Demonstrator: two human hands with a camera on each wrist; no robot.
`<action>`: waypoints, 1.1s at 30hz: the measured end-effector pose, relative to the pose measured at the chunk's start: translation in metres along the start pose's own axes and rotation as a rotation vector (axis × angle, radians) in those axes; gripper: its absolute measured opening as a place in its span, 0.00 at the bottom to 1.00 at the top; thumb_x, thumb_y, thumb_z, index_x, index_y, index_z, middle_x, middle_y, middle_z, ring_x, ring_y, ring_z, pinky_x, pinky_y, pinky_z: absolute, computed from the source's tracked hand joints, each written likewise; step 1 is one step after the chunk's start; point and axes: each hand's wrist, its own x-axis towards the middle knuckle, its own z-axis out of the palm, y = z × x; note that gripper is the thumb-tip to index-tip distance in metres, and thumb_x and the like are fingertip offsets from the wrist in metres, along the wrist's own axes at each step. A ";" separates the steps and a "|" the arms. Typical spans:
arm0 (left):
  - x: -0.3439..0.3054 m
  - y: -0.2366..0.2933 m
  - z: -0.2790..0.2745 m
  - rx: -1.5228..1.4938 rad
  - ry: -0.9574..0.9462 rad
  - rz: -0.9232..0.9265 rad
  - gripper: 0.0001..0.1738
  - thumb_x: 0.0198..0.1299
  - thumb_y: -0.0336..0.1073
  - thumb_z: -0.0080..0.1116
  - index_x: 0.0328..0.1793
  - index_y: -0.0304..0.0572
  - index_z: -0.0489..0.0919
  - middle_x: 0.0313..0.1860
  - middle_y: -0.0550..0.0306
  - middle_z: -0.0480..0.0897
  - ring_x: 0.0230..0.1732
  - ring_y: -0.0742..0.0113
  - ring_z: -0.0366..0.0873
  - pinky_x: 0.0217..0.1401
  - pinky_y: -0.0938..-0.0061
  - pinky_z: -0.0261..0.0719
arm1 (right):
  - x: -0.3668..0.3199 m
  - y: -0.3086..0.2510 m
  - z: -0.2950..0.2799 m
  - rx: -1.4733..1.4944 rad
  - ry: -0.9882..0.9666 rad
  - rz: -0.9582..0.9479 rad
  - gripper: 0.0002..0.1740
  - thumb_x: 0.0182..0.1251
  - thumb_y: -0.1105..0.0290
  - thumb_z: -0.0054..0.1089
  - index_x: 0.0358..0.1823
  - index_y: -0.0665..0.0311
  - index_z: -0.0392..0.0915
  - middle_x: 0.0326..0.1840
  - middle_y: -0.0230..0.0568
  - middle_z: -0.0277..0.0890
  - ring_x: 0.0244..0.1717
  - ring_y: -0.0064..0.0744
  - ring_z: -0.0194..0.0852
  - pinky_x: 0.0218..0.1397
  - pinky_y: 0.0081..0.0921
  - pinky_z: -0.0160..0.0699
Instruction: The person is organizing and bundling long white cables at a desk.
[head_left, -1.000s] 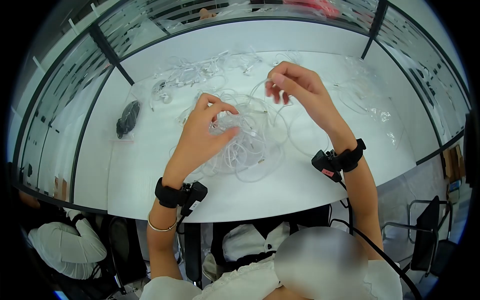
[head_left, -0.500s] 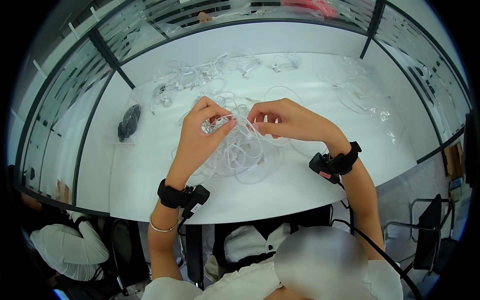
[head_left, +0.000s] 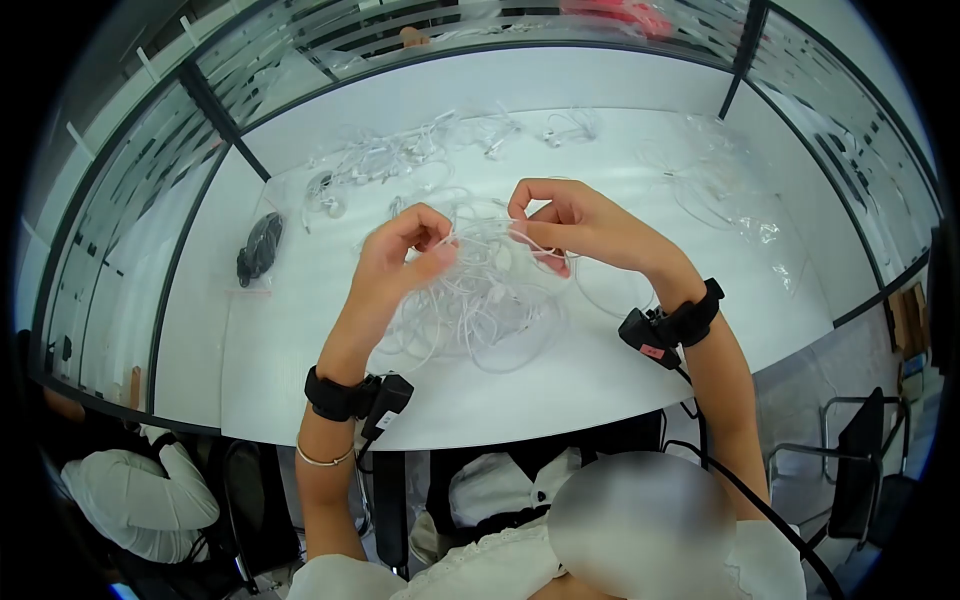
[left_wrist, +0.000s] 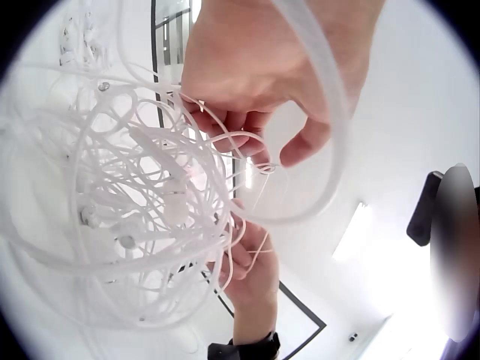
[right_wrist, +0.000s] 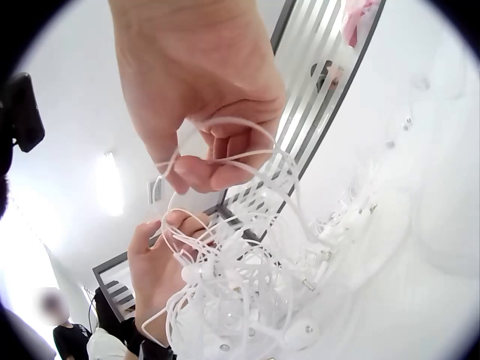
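Note:
A tangled heap of white wired earphones [head_left: 480, 315] lies on the table in front of me, its thin cables looping over one another. My left hand [head_left: 390, 260] is at the heap's upper left, thumb and fingertips pinching strands of cable. Opposite it, my right hand [head_left: 595, 228] holds a white cable [right_wrist: 244, 155] between thumb and curled fingers, with loops hanging around them. Strands span the gap between the hands. In the right wrist view, round earbuds [right_wrist: 302, 333] show low in the heap. Part of the heap is hidden behind the left hand in the head view.
More white earphones [head_left: 385, 150] lie along the back of the table [head_left: 300, 390]. A black bundle in a clear bag [head_left: 260, 248] sits at the left. Clear plastic bags [head_left: 755, 230] are at the right. Low partitions [head_left: 480, 75] enclose the table; another person [head_left: 135, 500] sits at lower left.
My right hand came down and left from above the heap to the cables, then rose slightly. The left hand has shifted a little left and down, widening the gap between the hands.

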 end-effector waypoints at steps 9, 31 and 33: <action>-0.001 -0.001 0.001 0.023 0.106 -0.005 0.04 0.62 0.31 0.58 0.39 0.39 0.77 0.32 0.68 0.74 0.34 0.83 0.67 0.39 0.86 0.62 | 0.003 0.012 -0.018 -0.261 0.438 -0.138 0.08 0.67 0.66 0.57 0.39 0.64 0.75 0.28 0.28 0.72 0.27 0.15 0.66 0.37 0.18 0.68; -0.006 0.013 0.018 0.546 0.301 0.121 0.04 0.58 0.27 0.64 0.40 0.40 0.84 0.15 0.73 0.53 0.18 0.82 0.47 0.21 0.79 0.44 | 0.010 -0.018 0.020 -0.425 0.316 -0.636 0.19 0.59 0.73 0.50 0.53 0.61 0.75 0.55 0.43 0.74 0.59 0.44 0.68 0.65 0.38 0.64; -0.006 0.013 0.016 0.480 0.269 0.173 0.04 0.57 0.26 0.64 0.39 0.40 0.84 0.14 0.73 0.55 0.18 0.83 0.48 0.21 0.80 0.45 | 0.018 -0.014 0.029 -0.398 0.320 -0.642 0.15 0.64 0.72 0.50 0.50 0.64 0.77 0.49 0.44 0.79 0.54 0.43 0.73 0.60 0.38 0.69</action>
